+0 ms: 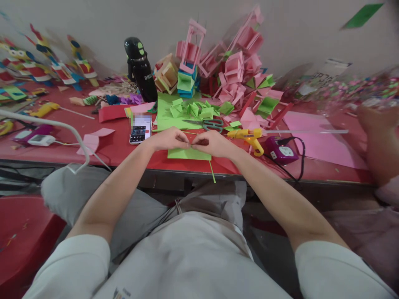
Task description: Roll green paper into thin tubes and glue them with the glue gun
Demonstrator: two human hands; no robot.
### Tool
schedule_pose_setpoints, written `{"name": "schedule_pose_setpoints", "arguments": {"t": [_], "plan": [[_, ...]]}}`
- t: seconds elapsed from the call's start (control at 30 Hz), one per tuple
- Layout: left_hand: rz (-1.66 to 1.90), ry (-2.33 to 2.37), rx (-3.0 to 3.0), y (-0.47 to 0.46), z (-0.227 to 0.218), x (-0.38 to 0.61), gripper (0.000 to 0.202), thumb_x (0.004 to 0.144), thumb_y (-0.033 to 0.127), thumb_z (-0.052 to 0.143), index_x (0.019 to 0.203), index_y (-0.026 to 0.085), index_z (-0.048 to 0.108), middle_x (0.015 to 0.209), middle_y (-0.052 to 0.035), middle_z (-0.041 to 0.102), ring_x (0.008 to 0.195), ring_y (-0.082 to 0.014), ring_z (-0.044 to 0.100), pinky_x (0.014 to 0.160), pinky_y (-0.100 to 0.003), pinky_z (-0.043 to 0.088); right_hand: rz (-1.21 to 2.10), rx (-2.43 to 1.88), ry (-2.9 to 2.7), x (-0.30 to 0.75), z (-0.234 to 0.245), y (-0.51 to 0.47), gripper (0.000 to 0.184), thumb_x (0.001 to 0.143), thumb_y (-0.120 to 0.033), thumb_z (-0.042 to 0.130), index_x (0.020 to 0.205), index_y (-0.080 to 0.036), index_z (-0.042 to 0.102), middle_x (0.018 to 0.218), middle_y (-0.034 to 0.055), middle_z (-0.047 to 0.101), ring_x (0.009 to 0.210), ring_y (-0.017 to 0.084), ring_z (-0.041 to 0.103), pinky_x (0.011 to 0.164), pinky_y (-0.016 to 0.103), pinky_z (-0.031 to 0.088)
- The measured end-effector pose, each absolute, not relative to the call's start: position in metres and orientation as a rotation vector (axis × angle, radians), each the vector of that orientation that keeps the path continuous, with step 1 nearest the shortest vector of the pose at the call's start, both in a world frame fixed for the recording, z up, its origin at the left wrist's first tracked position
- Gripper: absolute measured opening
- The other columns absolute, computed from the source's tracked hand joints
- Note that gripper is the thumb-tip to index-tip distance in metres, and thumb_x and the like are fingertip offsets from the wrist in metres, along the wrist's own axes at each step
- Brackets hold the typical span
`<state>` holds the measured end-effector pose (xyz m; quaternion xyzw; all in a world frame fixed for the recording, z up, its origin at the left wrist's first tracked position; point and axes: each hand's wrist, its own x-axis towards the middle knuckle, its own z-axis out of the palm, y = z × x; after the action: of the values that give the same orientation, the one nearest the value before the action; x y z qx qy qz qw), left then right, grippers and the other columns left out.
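My left hand (170, 139) and my right hand (212, 144) meet fingertip to fingertip at the near edge of the red table (118, 147). Both are closed in a pinch on a green paper sheet (188, 154) that lies flat under them. A thin green strip (212, 172) hangs over the table edge just below the sheet. A phone (141, 129) lies left of my left hand. A yellow glue gun (249, 137) and scissors (210, 123) lie just beyond my right hand.
Folded green pieces (193, 110) and a heap of pink paper shapes (237, 62) fill the back. A black bottle (141, 70) stands at the back left. A purple plug box (279, 150) with a black cord sits at right. Another person's arm (380, 137) is at far right.
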<state>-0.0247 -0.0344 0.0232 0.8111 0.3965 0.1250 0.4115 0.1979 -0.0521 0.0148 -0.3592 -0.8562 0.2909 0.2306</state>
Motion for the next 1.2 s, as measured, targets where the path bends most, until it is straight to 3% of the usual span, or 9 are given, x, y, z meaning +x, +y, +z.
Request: {"name": "schedule_pose_setpoints", "arguments": {"t": [0.23, 0.4, 0.67, 0.93, 1.2], "plan": [[0.243, 1.022, 2.180, -0.038, 0.028, -0.023, 0.035, 0.087, 0.047, 0.055, 0.083, 0.016, 0.070, 0.063, 0.0003, 0.054, 0.054, -0.0114, 0.041, 0.053, -0.026, 0.030, 0.669, -0.959, -2.477, 0.200, 0.019, -0.052, 0.024, 0.089, -0.028, 0.054, 0.086, -0.014, 0.074, 0.076, 0.0040, 0.069, 0.067, 0.014, 0.054, 0.067, 0.027, 0.038], [0.251, 1.034, 2.250, -0.035, 0.022, -0.021, 0.035, 0.090, 0.044, 0.050, 0.085, 0.016, 0.070, 0.068, -0.0014, 0.057, 0.058, -0.0128, 0.044, 0.055, -0.026, 0.031, 0.739, -0.945, -2.475, 0.201, 0.015, -0.047, 0.031, 0.091, -0.038, 0.054, 0.086, -0.013, 0.072, 0.076, 0.0042, 0.066, 0.067, 0.014, 0.051, 0.066, 0.027, 0.037], [0.310, 1.042, 2.260, -0.036, 0.018, -0.019, 0.036, 0.091, 0.047, 0.051, 0.080, 0.017, 0.069, 0.065, -0.0001, 0.055, 0.058, -0.0130, 0.043, 0.057, -0.026, 0.032, 0.799, -0.979, -2.401, 0.203, 0.005, -0.044, 0.032, 0.091, -0.039, 0.052, 0.079, -0.014, 0.067, 0.067, 0.0001, 0.056, 0.062, 0.012, 0.044, 0.062, 0.026, 0.034], [0.365, 1.057, 2.249, -0.037, 0.018, -0.019, 0.034, 0.090, 0.045, 0.054, 0.084, 0.017, 0.073, 0.064, -0.0003, 0.059, 0.057, -0.0125, 0.044, 0.058, -0.026, 0.033, 0.763, -1.003, -2.351, 0.204, 0.004, -0.047, 0.029, 0.091, -0.037, 0.053, 0.079, -0.014, 0.067, 0.063, -0.0011, 0.054, 0.061, 0.012, 0.043, 0.061, 0.026, 0.032], [0.405, 0.988, 2.084, -0.033, 0.013, -0.022, 0.034, 0.084, 0.047, 0.065, 0.091, 0.016, 0.078, 0.080, -0.0051, 0.072, 0.067, -0.0149, 0.056, 0.062, -0.026, 0.039, 0.779, -0.990, -2.364, 0.207, 0.005, -0.049, 0.027, 0.089, -0.034, 0.054, 0.083, -0.013, 0.069, 0.071, 0.0026, 0.063, 0.064, 0.013, 0.049, 0.064, 0.027, 0.037]]}}
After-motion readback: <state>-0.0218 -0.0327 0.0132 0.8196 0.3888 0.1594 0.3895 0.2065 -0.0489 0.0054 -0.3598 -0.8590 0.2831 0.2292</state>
